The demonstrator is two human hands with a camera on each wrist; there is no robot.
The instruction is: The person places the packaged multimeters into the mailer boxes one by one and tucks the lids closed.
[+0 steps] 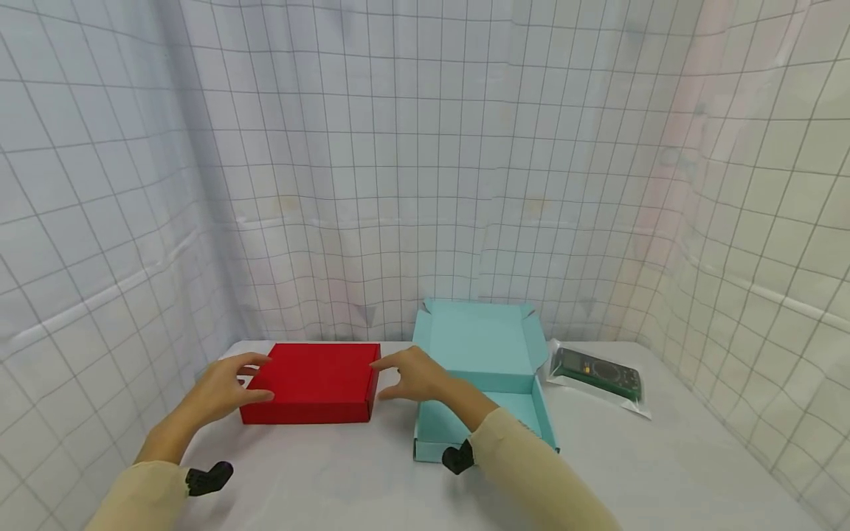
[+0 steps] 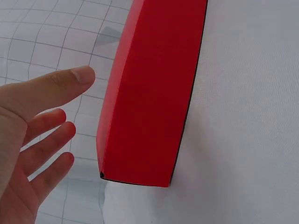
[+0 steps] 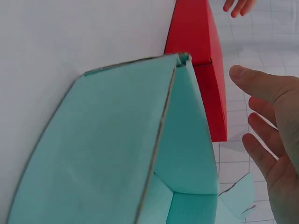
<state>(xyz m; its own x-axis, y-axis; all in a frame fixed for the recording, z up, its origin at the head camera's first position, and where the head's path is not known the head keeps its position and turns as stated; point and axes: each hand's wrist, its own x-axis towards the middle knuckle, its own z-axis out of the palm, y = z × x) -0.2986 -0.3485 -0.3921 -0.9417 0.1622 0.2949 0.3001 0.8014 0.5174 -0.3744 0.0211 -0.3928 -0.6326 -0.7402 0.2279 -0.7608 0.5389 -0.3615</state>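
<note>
Fingers (image 2: pixel 51 147) parted, left hand (image 1: pixel 218 391) and right hand (image 1: pixel 415 374) flank a closed red box (image 1: pixel 319 377), the teal box (image 1: pixel 432 451) open.

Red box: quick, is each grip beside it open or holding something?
Left grip: open, holding nothing, at the left end of the red box.
Right grip: open, holding nothing, at its right end.

My left arm (image 1: pixel 141 495) extends from the near left, angled far and rightward, my right arm (image 1: pixel 541 472) from the near right, angled far and leftward, with left hand (image 1: pixel 219 389) and right hand (image 1: pixel 417 373) apart, thumbs (image 2: pixel 58 87) spread from loosely bent fingers (image 2: pixel 50 145).
</note>
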